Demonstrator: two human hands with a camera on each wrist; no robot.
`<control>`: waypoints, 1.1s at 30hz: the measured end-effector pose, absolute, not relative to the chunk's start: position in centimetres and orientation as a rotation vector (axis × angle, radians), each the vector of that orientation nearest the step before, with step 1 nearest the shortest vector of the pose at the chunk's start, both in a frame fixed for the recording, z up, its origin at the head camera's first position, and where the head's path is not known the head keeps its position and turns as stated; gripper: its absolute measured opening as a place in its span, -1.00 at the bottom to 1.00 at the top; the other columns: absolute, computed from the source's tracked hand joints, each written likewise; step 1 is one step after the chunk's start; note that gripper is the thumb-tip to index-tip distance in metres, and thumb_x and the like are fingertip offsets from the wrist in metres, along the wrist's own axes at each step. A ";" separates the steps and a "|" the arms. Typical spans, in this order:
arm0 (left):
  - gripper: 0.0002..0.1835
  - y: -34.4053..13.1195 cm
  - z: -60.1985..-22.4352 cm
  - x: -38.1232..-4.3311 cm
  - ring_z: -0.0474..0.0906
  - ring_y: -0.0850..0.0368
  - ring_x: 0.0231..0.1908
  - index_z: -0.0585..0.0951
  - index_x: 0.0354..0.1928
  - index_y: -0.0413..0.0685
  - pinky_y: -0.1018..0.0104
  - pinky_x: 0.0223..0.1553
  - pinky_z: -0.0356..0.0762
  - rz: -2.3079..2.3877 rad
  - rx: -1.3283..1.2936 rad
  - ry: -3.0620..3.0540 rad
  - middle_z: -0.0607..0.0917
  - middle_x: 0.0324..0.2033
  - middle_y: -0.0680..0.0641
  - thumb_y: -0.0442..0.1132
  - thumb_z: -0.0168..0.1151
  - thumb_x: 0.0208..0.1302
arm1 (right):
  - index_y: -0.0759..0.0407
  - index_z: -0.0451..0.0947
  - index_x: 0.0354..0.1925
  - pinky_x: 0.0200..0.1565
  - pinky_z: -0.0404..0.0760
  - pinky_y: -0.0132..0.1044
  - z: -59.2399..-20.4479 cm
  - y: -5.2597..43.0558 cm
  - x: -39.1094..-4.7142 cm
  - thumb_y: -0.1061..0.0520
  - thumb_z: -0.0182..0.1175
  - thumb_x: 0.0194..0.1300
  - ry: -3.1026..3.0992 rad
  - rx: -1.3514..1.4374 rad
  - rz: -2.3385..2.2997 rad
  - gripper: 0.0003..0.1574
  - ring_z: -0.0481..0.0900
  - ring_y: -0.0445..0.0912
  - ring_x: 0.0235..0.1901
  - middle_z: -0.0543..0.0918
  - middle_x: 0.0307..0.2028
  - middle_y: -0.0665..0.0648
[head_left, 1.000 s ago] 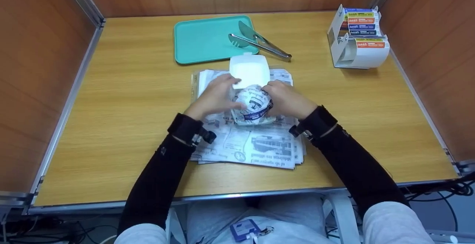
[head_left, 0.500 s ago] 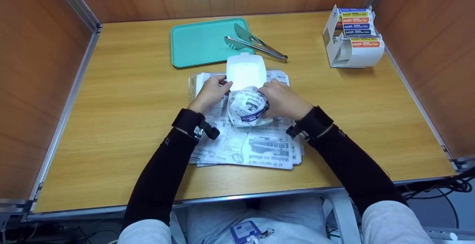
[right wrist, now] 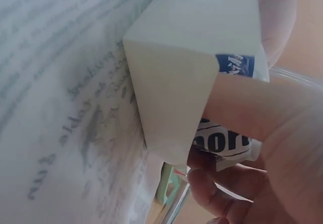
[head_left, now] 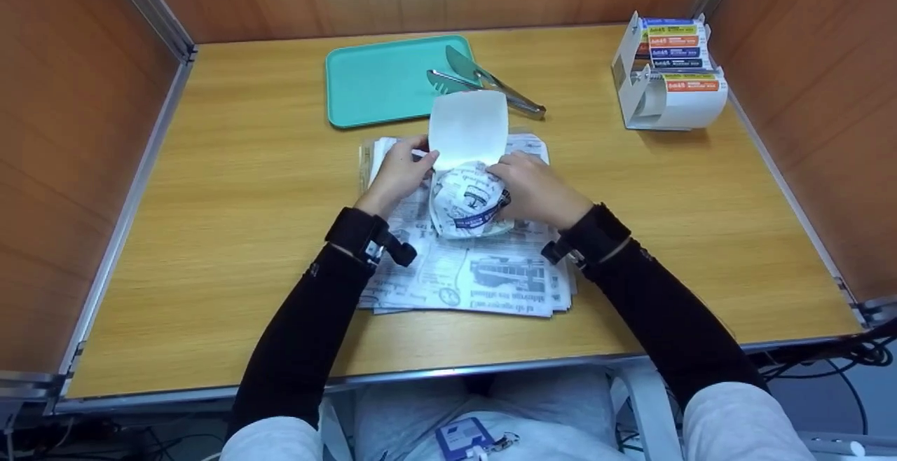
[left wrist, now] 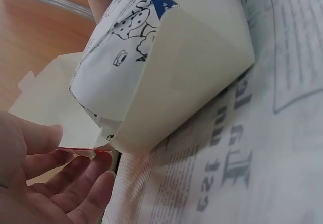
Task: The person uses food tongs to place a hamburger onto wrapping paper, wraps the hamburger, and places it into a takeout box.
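A round wrapped burger (head_left: 471, 195) in printed paper sits in the bottom half of a white clamshell box (left wrist: 192, 77). The box's lid (head_left: 468, 125) stands raised at the back. At the lid's left edge, my left hand (head_left: 401, 172) pinches it; in the left wrist view the thumb (left wrist: 43, 137) lies on its inner face, with fingers behind. My right hand (head_left: 536, 188) grips the burger's right side. Its thumb (right wrist: 237, 105) reaches inside the box wall against the wrapper, while the other fingers (right wrist: 222, 193) curl round the back corner.
Under the box lies a stack of newsprint-patterned sheets (head_left: 448, 286). Behind it are a green tray (head_left: 378, 86) and metal tongs (head_left: 518, 100) lying across the tray's right end. A label roll dispenser (head_left: 669, 76) stands at back right. Wooden panels enclose the table's back and sides.
My left hand has gone from beside the burger to the lid's left edge. The lid has tilted up and now overlaps the tongs more. My right hand has stayed by the burger.
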State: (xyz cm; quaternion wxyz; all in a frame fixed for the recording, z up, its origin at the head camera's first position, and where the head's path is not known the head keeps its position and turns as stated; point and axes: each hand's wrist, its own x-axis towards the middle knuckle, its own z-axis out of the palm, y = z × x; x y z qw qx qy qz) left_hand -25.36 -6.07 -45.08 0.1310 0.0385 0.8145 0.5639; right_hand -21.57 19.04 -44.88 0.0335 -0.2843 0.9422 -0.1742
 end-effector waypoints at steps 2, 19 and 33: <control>-0.54 -6.1 -44.9 -25.2 0.61 0.02 -0.04 0.47 0.50 -0.09 0.10 -0.03 0.69 1.613 0.133 2.410 0.56 0.18 -0.13 -0.21 0.09 0.68 | 0.25 0.60 0.34 0.34 0.51 0.04 -45.1 19.2 -21.6 0.05 0.77 -0.11 2.913 -0.861 -0.574 0.05 0.57 0.11 0.15 0.71 0.12 0.21; -0.53 -7.6 -46.1 -24.1 0.59 -0.05 0.27 0.55 0.44 -0.04 0.20 0.26 0.62 1.772 0.366 2.422 0.57 0.37 -0.09 -0.38 0.25 0.55 | 0.14 0.73 0.11 0.16 0.66 0.01 -46.4 20.4 -19.7 0.16 0.62 0.16 3.033 -0.743 -1.132 -0.46 0.66 0.05 0.05 0.76 0.01 0.15; -0.44 -8.9 -46.3 -23.5 0.56 -0.10 0.32 0.53 0.45 -0.09 0.19 0.27 0.62 1.733 0.502 2.413 0.52 0.42 -0.14 -0.55 0.21 0.47 | -0.12 0.09 0.70 -0.23 0.60 -0.12 -45.5 20.3 -18.5 0.30 0.39 0.27 2.877 -0.857 -1.351 0.19 0.56 0.08 0.04 0.23 0.60 0.02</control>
